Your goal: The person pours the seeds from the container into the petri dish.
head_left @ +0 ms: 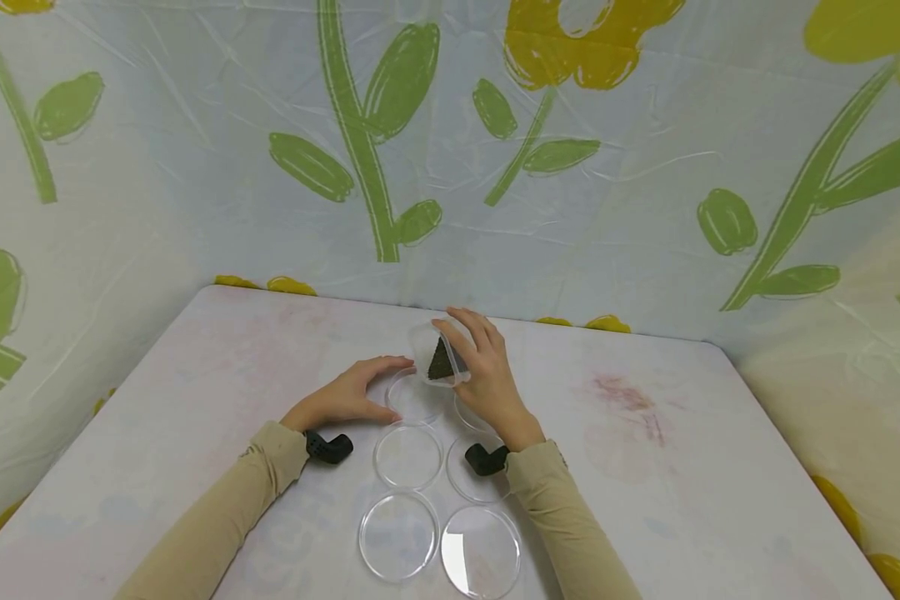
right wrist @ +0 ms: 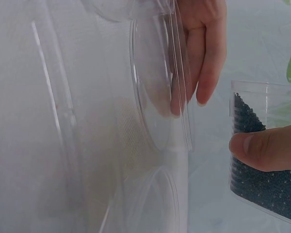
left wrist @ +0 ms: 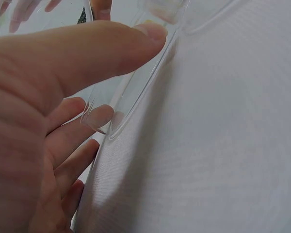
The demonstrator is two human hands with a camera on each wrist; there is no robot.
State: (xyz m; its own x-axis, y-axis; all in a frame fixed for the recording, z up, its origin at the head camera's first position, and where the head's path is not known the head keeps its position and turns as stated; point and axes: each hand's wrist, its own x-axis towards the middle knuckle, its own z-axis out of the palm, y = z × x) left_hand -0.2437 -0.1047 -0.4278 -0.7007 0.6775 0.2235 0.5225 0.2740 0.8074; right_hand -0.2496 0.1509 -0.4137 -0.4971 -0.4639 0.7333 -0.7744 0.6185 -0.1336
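Observation:
My right hand (head_left: 489, 375) grips a clear plastic container (right wrist: 281, 99), tilted and raised at the far end of the dishes. Dark, fine granules (right wrist: 262, 187) slope along one side inside it; its thumb presses the container's wall in the right wrist view. Below and to the left, my left hand (head_left: 348, 393) holds a clear round petri dish (head_left: 429, 418), thumb on the near side and fingers on the far side. In the left wrist view, the thumb and a fingertip lie against the dish's edge (left wrist: 136, 114). The container's opening is hard to make out.
More clear petri dishes stand in two columns toward me: a middle-left dish (head_left: 376, 458), a near-left dish (head_left: 362, 533) and a near-right dish (head_left: 518, 554). Others lie partly under my right wrist. The white table (head_left: 645, 500) has reddish stains (head_left: 626, 393); a flowered curtain (head_left: 607, 233) surrounds it.

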